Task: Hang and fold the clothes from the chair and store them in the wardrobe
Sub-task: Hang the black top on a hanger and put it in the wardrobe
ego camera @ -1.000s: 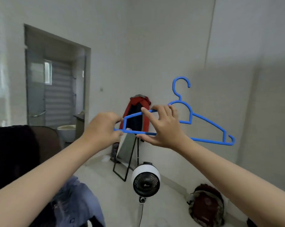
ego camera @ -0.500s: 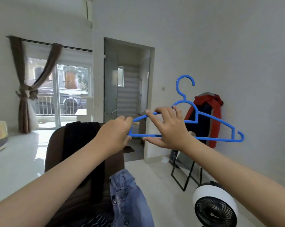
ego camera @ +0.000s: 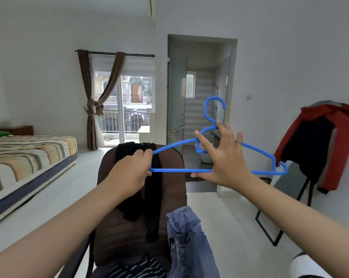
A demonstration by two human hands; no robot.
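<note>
Gripping blue hanger (ego camera: 179, 169), left hand (ego camera: 133, 169); right hand (ego camera: 225, 159) spread.

One blue hanger (ego camera: 219, 155), one brown chair (ego camera: 169, 197), three garments on it, and two hands are counted.
</note>
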